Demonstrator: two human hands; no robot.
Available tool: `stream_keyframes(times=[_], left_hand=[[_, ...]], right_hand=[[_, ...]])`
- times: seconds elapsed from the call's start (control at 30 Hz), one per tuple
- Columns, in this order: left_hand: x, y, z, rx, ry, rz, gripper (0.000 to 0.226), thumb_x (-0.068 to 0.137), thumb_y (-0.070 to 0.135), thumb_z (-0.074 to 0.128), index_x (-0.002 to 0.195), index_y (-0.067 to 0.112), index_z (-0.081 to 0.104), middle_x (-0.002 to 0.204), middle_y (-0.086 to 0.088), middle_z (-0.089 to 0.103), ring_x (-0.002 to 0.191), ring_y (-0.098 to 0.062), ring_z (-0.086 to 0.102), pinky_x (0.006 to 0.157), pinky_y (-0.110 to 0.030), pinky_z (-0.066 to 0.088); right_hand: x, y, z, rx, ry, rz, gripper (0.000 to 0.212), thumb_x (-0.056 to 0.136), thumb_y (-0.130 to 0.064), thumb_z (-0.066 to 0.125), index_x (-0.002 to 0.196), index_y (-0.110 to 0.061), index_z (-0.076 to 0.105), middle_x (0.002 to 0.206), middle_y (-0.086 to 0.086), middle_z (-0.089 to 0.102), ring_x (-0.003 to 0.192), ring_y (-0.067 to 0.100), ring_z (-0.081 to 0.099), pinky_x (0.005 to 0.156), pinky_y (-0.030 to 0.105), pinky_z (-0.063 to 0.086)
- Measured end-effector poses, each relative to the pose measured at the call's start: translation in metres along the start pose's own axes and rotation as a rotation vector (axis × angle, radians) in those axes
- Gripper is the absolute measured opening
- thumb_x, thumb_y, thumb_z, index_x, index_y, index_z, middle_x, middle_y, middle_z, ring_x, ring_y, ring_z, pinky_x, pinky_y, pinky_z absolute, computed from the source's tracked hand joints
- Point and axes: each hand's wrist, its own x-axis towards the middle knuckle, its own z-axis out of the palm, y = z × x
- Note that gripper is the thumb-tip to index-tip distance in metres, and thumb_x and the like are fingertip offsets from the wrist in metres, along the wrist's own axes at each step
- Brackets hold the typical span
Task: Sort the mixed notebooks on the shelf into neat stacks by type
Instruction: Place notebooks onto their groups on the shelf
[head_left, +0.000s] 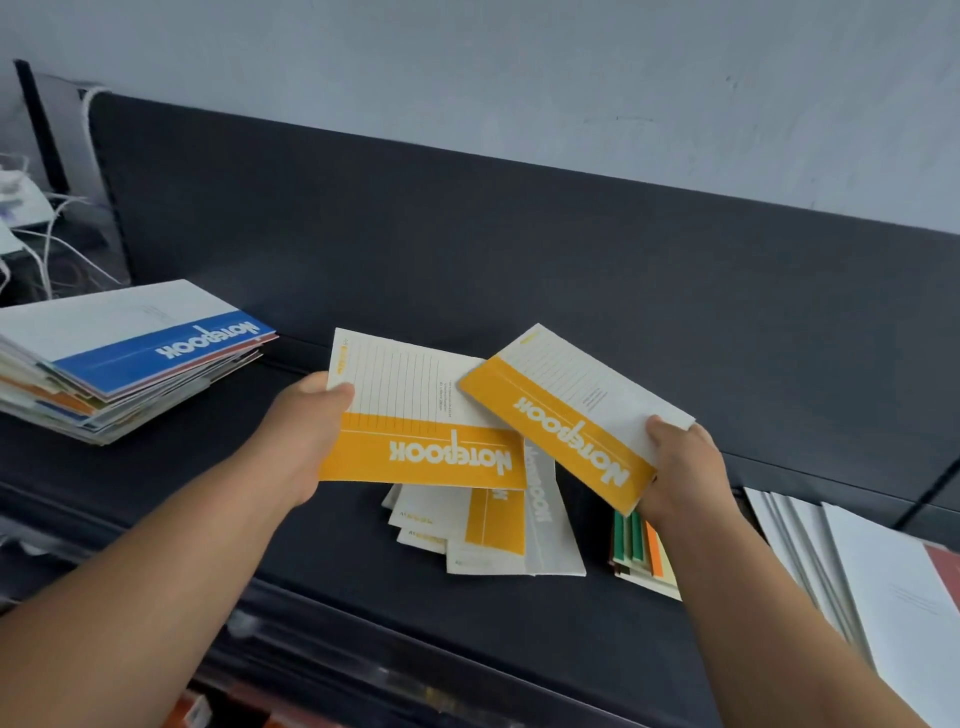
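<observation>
The two yellow notebooks are off the shelf, one in each hand, and they meet in the gap between the hands. The left-hand yellow notebook lies almost level, its long axis running side to side from the left hand, which pinches its outer edge with the thumb on top. The right-hand yellow notebook is tilted, its long axis slanting down toward the right hand. That hand grips the near outer corner, fingers curled round it. The far corner of this notebook overlaps the other's inner edge. Directly below and between the hands, on the dark shelf, lies a loose fan of yellow notebooks, its sheets skewed and unsquared. The left-hand notebook hangs straight over it, so that hand looks better placed to drop first; the right would likely need to turn its notebook level to match. Just under the right hand sits a small stack with green and orange edges, and beyond it white notebooks. Well out past the left hand stands the mixed stack, a blue notebook on top.
</observation>
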Motion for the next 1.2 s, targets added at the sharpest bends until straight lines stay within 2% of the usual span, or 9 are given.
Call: stream_keyframes(times=[0.27, 0.43, 0.5, 0.67, 0.77, 0.83, 1.0, 1.07, 1.2], left_hand=[[-0.013, 0.004, 0.012, 0.007, -0.024, 0.000, 0.017, 0.102, 0.023, 0.042, 0.105, 0.030, 0.057, 0.093, 0.005, 0.065, 0.088, -0.016, 0.061, 0.074, -0.035, 0.048], [-0.023, 0.005, 0.023, -0.019, -0.042, -0.015, 0.017, 0.102, 0.026, 0.045, 0.109, 0.029, 0.060, 0.101, 0.001, 0.066, 0.101, -0.024, 0.060, 0.090, -0.041, 0.047], [-0.029, 0.005, 0.029, -0.047, -0.065, -0.037, 0.020, 0.101, 0.030, 0.045, 0.110, 0.027, 0.062, 0.108, -0.003, 0.067, 0.106, -0.026, 0.061, 0.097, -0.047, 0.046], [-0.042, 0.006, 0.025, -0.116, -0.045, -0.106, 0.032, 0.098, 0.050, 0.044, 0.096, 0.025, 0.064, 0.091, -0.003, 0.072, 0.085, -0.023, 0.069, 0.078, -0.039, 0.055], [-0.040, 0.004, 0.015, 0.009, -0.042, -0.047, 0.026, 0.094, 0.031, 0.060, 0.114, 0.015, 0.057, 0.101, -0.009, 0.070, 0.091, -0.022, 0.067, 0.084, -0.044, 0.054], [-0.025, -0.002, -0.008, 0.077, 0.002, -0.054, 0.038, 0.090, 0.015, 0.064, 0.126, 0.017, 0.051, 0.100, -0.010, 0.069, 0.089, -0.021, 0.066, 0.075, -0.037, 0.055], [-0.026, -0.015, -0.007, 0.373, -0.127, -0.077, 0.010, 0.088, 0.007, 0.064, 0.097, 0.008, 0.068, 0.093, -0.010, 0.070, 0.069, -0.013, 0.059, 0.053, -0.020, 0.043], [-0.026, -0.022, 0.002, 0.382, -0.118, -0.070, 0.005, 0.088, 0.008, 0.064, 0.092, 0.006, 0.066, 0.088, -0.009, 0.068, 0.066, -0.013, 0.056, 0.050, -0.020, 0.041], [-0.022, -0.035, 0.021, 0.323, -0.125, -0.141, 0.007, 0.090, 0.014, 0.065, 0.092, 0.008, 0.060, 0.097, -0.010, 0.066, 0.076, -0.017, 0.059, 0.059, -0.027, 0.053]], right_hand=[[-0.002, -0.002, -0.006, -0.117, -0.170, 0.025, 0.009, 0.100, -0.018, 0.053, 0.106, -0.021, 0.059, 0.105, 0.008, 0.068, 0.093, 0.031, 0.068, 0.078, 0.053, 0.057], [-0.001, -0.006, -0.004, -0.319, -0.274, 0.004, 0.014, 0.100, -0.024, 0.052, 0.113, -0.020, 0.056, 0.103, 0.005, 0.067, 0.090, 0.027, 0.067, 0.067, 0.042, 0.057], [0.002, -0.004, 0.002, -0.343, -0.319, 0.024, 0.018, 0.100, -0.024, 0.053, 0.116, -0.018, 0.058, 0.106, 0.007, 0.069, 0.093, 0.029, 0.069, 0.073, 0.046, 0.059], [0.005, 0.009, 0.036, -0.461, -0.466, 0.037, 0.020, 0.098, -0.021, 0.055, 0.118, -0.019, 0.059, 0.108, 0.007, 0.071, 0.094, 0.030, 0.071, 0.081, 0.054, 0.058], [0.008, 0.008, 0.043, -0.574, -0.527, -0.033, 0.018, 0.098, -0.020, 0.056, 0.116, -0.019, 0.060, 0.105, 0.007, 0.072, 0.091, 0.028, 0.071, 0.080, 0.051, 0.059], [0.010, 0.016, 0.067, -0.659, -0.609, -0.043, 0.018, 0.098, -0.018, 0.056, 0.115, -0.020, 0.061, 0.103, 0.006, 0.073, 0.090, 0.027, 0.072, 0.079, 0.048, 0.060], [0.012, 0.008, 0.080, -1.004, -0.617, -0.375, 0.012, 0.093, -0.018, 0.062, 0.105, -0.019, 0.063, 0.099, 0.001, 0.070, 0.091, 0.021, 0.068, 0.081, 0.039, 0.057], [0.015, 0.007, 0.087, -1.094, -0.547, -0.507, 0.024, 0.091, -0.019, 0.064, 0.115, -0.020, 0.062, 0.110, 0.001, 0.067, 0.102, 0.022, 0.064, 0.088, 0.039, 0.054], [0.009, 0.014, 0.092, -1.216, -0.474, -0.659, 0.059, 0.095, -0.023, 0.059, 0.149, -0.017, 0.035, 0.145, 0.006, 0.048, 0.133, 0.025, 0.045, 0.105, 0.036, 0.040]])
